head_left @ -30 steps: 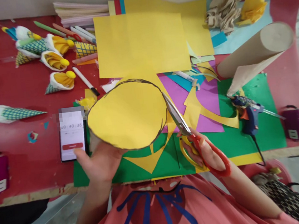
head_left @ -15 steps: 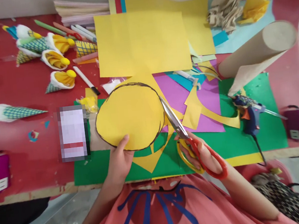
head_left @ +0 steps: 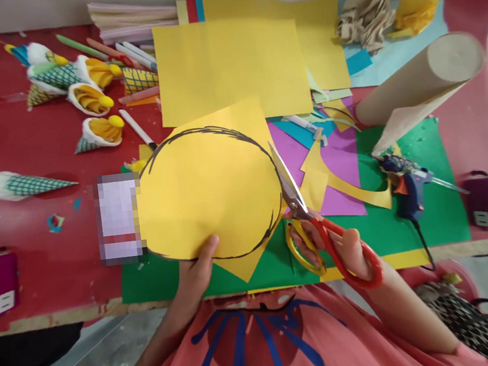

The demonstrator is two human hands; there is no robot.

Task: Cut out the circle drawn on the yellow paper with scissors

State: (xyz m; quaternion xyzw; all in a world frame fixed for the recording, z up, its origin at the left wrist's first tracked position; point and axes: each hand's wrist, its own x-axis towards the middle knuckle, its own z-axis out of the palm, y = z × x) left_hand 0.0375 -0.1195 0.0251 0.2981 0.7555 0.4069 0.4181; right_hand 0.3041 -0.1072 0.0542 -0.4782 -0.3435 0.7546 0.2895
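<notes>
A yellow paper oval (head_left: 210,193) with a thick black outline along its edge is in my left hand (head_left: 199,270). My thumb lies on top of its lower edge, and the other fingers are hidden beneath. My right hand (head_left: 322,247) grips scissors (head_left: 291,189) with one red and one yellow handle loop. Their blades point up and away at the oval's right edge, parted a little. Under the oval, more yellow paper (head_left: 240,113) shows at the top, with a pointed corner at the bottom.
Yellow sheets (head_left: 231,70) lie at the back. Curved yellow offcuts (head_left: 360,196), a glue gun (head_left: 410,193) and a brown paper roll (head_left: 417,78) are on the right. Paper-cone figures (head_left: 99,132), a marker (head_left: 137,129) and a pixelated rectangular object (head_left: 120,217) sit to the left.
The yellow oval looks larger, closer to the camera, and now covers part of the pixelated object. My right hand and the scissors have shifted slightly, still at the oval's right edge.
</notes>
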